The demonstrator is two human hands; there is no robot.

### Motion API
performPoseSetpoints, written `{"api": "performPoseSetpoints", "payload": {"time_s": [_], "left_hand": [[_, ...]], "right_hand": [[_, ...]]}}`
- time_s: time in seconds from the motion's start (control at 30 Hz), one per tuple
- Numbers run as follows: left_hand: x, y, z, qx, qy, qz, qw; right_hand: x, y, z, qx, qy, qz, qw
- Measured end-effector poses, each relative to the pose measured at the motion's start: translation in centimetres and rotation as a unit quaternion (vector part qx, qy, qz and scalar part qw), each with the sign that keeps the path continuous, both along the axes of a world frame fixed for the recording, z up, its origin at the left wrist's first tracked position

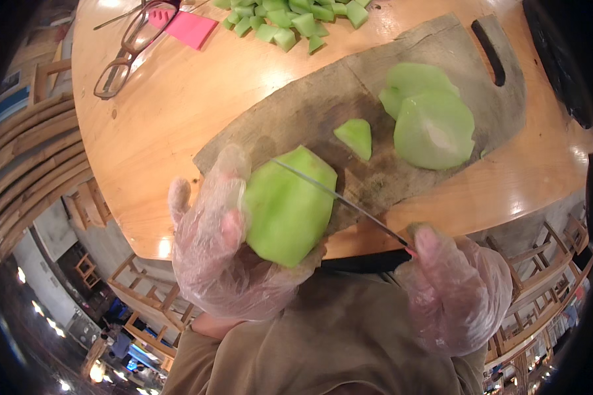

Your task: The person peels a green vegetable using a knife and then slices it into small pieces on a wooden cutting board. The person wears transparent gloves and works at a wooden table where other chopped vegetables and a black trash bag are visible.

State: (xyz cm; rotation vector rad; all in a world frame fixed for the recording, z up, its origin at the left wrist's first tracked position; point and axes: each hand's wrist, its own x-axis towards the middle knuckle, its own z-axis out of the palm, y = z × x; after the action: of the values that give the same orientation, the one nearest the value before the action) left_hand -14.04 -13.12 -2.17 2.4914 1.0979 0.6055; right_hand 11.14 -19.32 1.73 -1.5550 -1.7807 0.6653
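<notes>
My left hand (224, 250), in a clear plastic glove, is closed around a large peeled green fruit or vegetable (290, 210) with flat-cut facets. It sits at the near left edge of the cutting board (290, 112). My gloved right hand (454, 286) grips a knife (369, 218), whose handle is mostly hidden in the fingers. Seen nearly edge-on, the thin blade crosses the upper part of the green piece; whether it has cut in, I cannot tell. A small green wedge (356, 137) lies to the right, and two broad round slices (435, 128) overlap farther right.
A pile of pale green cubes (290, 20) lies at the far side of the wooden table (138, 151). Eyeglasses (122, 62) and a pink card or packet (188, 27) rest at the far left. Black material (557, 59) hangs by the right edge. Wooden chairs (148, 296) stand beyond.
</notes>
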Motion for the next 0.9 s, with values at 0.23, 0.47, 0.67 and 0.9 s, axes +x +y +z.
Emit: {"api": "performPoseSetpoints", "payload": {"time_s": [0.23, 0.47, 0.67, 0.9], "left_hand": [[1.6, 0.3, 0.0, 0.017, -0.042, 0.048, 0.998], [3.8, -0.2, 0.8, -0.041, -0.11, 0.118, 0.986], [3.1, -0.2, 1.9, -0.085, 0.018, 0.083, 0.993], [3.8, 0.4, 2.8, -0.079, 0.037, 0.076, 0.993]], "right_hand": [[-0.4, -0.6, -0.3, 0.001, -0.028, -0.001, 1.0], [-0.9, -0.4, 1.0, -0.048, -0.098, -0.017, 0.994], [-1.1, -0.9, 1.4, -0.09, -0.09, -0.001, 0.992], [-2.4, -0.6, -0.3, 0.002, -0.154, -0.002, 0.988]]}}
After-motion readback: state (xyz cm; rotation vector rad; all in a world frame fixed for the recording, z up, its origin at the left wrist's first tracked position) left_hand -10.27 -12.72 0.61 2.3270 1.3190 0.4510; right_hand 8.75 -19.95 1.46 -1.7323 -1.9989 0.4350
